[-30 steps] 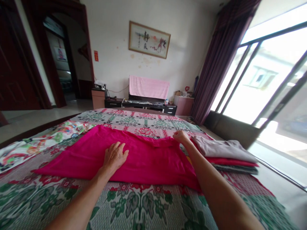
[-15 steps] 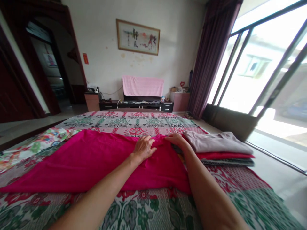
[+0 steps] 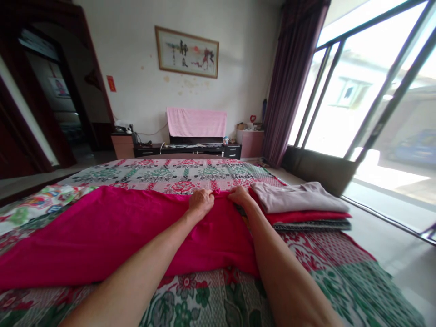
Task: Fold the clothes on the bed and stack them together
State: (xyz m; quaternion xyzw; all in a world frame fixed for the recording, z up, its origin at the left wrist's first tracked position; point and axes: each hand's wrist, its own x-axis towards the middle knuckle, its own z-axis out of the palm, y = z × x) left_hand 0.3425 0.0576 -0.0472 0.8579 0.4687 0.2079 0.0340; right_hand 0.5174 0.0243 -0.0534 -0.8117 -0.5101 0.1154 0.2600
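Note:
A bright pink garment (image 3: 112, 236), perhaps a shirt, lies spread sideways over the patterned bed cover (image 3: 187, 297). At its far edge my left hand (image 3: 201, 202) is closed, pinching the cloth between thumb and fingers. A short way to the right, my right hand (image 3: 240, 195) grips the same far edge; its fingertips are partly hidden by the hand itself. Between the two hands the edge of the cloth is bunched slightly. Just right of my right hand sits a stack of folded clothes, with a light grey garment (image 3: 299, 197) on top of a red one (image 3: 306, 217).
A white cloth with a colourful print (image 3: 47, 204) lies at the left of the bed. Beyond the bed's far end stands a low black cabinet (image 3: 200, 150) with a pink towel (image 3: 196, 121) draped over a screen. Glass doors (image 3: 340, 100) are on the right.
My left hand has gone from fingers loosely spread on the cloth to a closed pinch at its far edge. My right hand stays at the edge. The view has shifted slightly to the right.

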